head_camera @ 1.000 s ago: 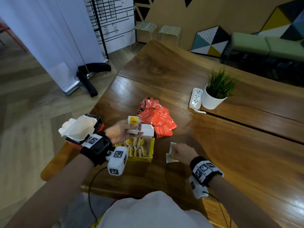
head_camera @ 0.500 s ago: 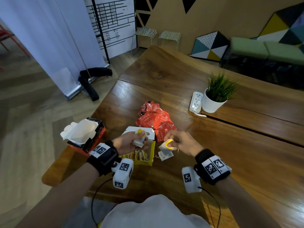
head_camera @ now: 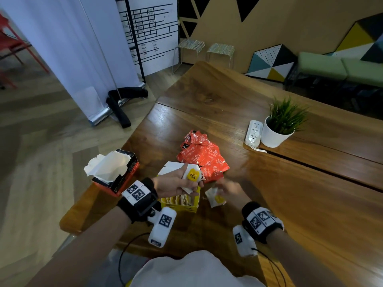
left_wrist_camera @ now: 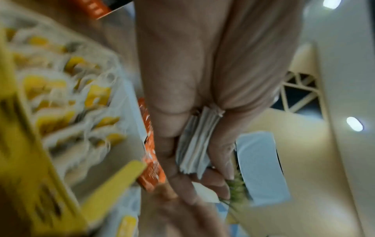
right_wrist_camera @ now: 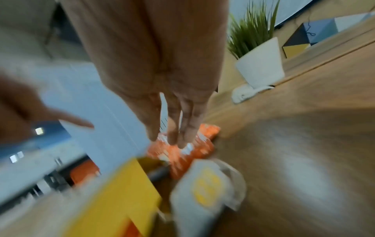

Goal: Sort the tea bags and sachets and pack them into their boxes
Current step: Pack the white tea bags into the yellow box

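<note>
— Wooden tabletop (head_camera: 238,112), near-left corner. Where do the tea bags sit?

— A stack of tea bags (head_camera: 191,178) is pinched in the left hand (head_camera: 173,184), thumb and fingers curled round it, yellow TEA tag up; held just above the yellow box (head_camera: 182,205), which is open and packed with more bags. The left wrist view shows the stack's edges squeezed between thumb and fingers.

— Right hand?

— Right hand (head_camera: 230,188) blurred, fingers straight and loose, holding nothing. One loose tea bag (head_camera: 215,198) lies on the wood just under it, beside the yellow box's right wall; touching or not, cannot tell.

— Surroundings?

— Red sachets (head_camera: 204,157) piled just beyond the yellow box, toward the middle of the tabletop. Red box (head_camera: 116,172), flaps open, at the left edge, close to the yellow box. Potted plant (head_camera: 277,129) and white power strip (head_camera: 253,133) stand together well apart, toward the right side. Nothing lies between hands and yellow box.
</note>
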`<state>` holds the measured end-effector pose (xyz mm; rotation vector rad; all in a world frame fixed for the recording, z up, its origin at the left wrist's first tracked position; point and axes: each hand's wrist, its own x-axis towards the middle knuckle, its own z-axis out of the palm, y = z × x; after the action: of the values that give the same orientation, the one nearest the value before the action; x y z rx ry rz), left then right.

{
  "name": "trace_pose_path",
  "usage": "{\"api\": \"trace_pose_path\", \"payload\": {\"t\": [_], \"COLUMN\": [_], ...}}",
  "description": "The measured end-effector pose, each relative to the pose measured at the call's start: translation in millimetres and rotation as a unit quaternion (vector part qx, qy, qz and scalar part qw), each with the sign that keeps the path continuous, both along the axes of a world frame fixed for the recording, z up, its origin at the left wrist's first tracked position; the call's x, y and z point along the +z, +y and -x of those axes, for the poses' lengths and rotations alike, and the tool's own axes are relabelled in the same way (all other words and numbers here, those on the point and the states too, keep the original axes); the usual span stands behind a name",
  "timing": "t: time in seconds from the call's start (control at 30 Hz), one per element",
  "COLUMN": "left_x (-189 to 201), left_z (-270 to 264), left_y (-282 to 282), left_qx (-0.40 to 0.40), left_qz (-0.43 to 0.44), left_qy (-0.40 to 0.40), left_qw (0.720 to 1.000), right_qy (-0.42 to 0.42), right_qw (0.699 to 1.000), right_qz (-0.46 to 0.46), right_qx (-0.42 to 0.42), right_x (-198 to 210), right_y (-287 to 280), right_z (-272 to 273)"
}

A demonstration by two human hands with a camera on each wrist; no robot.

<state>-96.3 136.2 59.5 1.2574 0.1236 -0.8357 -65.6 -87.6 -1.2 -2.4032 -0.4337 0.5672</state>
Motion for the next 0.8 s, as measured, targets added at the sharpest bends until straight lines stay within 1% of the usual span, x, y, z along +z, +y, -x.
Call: {"api": "trace_pose_path", "payload": {"t": [0.03, 0.07, 0.1, 0.13, 0.17, 0.2, 0.27, 0.3, 0.37, 0.4, 0.47, 0.5, 0.53, 0.57, 0.6, 0.63, 0.67, 0.7, 0.73, 0.8], "left_x": [2, 5, 10, 15, 21, 24, 24, 22, 12, 6, -4, -7, -11, -13, -15, -20, -28, -34, -38, -46], "left_z": [0, 0, -2, -6, -10, -16, -23, -24, -21, -18, -11, -6, -1, 5, 9, 13, 13, 13, 11, 7], "left_y": [1, 0, -1, -1, -2, -1, 4, 5, 9, 9, 11, 12, 15, 18, 19, 20, 21, 21, 21, 19], "left_qx": [-0.032, -0.065, -0.09, -0.1, -0.096, -0.09, -0.082, -0.073, -0.038, -0.007, 0.063, 0.087, 0.08, 0.025, -0.059, -0.151, -0.236, -0.298, -0.342, -0.414], "left_qz": [-0.05, -0.108, -0.168, -0.221, -0.261, -0.285, -0.298, -0.297, -0.305, -0.319, -0.375, -0.418, -0.475, -0.541, -0.595, -0.619, -0.622, -0.617, -0.612, -0.602], "left_qy": [-0.023, -0.051, -0.084, -0.116, -0.144, -0.164, -0.182, -0.191, -0.203, -0.204, -0.204, -0.215, -0.244, -0.291, -0.348, -0.396, -0.433, -0.457, -0.475, -0.504], "left_qw": [0.998, 0.991, 0.978, 0.963, 0.95, 0.94, 0.934, 0.933, 0.93, 0.926, 0.902, 0.878, 0.842, 0.788, 0.723, 0.661, 0.608, 0.567, 0.532, 0.461], "right_qy": [-0.003, 0.026, 0.077, 0.111, 0.098, 0.041, -0.086, -0.117, -0.148, -0.16, -0.193, -0.206, -0.216, -0.22, -0.22, -0.215, -0.208, -0.203, -0.202, -0.226], "right_qw": [0.998, 0.99, 0.977, 0.968, 0.97, 0.977, 0.978, 0.976, 0.97, 0.965, 0.952, 0.948, 0.946, 0.945, 0.942, 0.939, 0.937, 0.935, 0.932, 0.919], "right_qz": [-0.069, -0.141, -0.196, -0.218, -0.2, -0.164, -0.115, -0.111, -0.111, -0.114, -0.108, -0.086, -0.052, -0.017, 0.007, 0.021, 0.034, 0.044, 0.05, 0.047], "right_qx": [-0.013, -0.008, 0.018, 0.054, 0.097, 0.132, 0.151, 0.148, 0.156, 0.172, 0.211, 0.225, 0.235, 0.243, 0.253, 0.266, 0.278, 0.289, 0.298, 0.321], "right_x": [14, 32, 50, 65, 75, 80, 80, 79, 73, 69, 60, 55, 52, 48, 44, 41, 38, 36, 35, 31], "right_y": [3, 9, 17, 26, 35, 44, 57, 61, 66, 67, 66, 63, 60, 56, 53, 50, 50, 50, 51, 54], "right_z": [-3, -6, -10, -12, -15, -18, -26, -29, -33, -33, -32, -32, -32, -33, -35, -35, -35, -33, -31, -26]}}
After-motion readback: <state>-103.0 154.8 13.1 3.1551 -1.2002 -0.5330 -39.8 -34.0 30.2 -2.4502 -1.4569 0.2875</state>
